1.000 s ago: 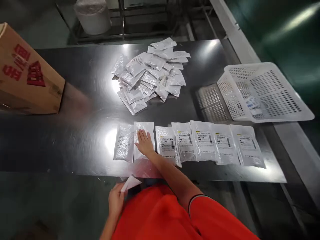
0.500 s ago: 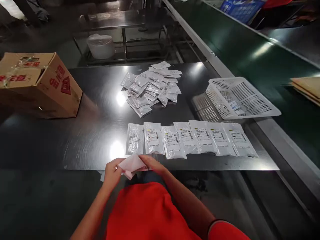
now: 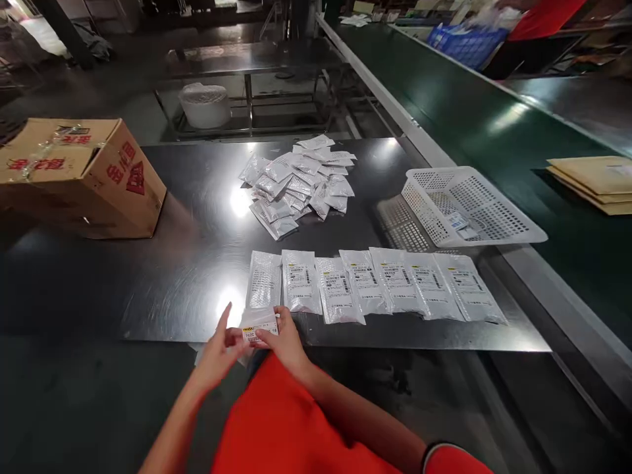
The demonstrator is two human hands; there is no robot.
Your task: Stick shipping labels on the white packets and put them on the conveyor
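My right hand (image 3: 286,341) pinches a small white label slip (image 3: 260,331), with its thumb across the printed front. A yellow mark, large characters and a barcode show on the slip. At its left edge is my left hand (image 3: 217,355), index finger stretched up and fingers apart; its other fingertips are close to or touching the slip. Just beyond both hands, a row of white bubble mailers (image 3: 340,289) lies along the table's near edge. Most carry printed labels; the leftmost mailer (image 3: 264,280) shows different printing.
A heap of small white packets (image 3: 299,181) lies farther back on the metal table (image 3: 192,263). On the left stands a cardboard box (image 3: 123,191). A white perforated basket (image 3: 494,210) overlaps the conveyor edge at right. Brown envelopes (image 3: 587,178) lie on the green belt (image 3: 444,99).
The slip has turned from a plain pinkish-white folded side to its printed face. My left hand has loosened its pinch and spread its fingers. The view has tilted up slightly.
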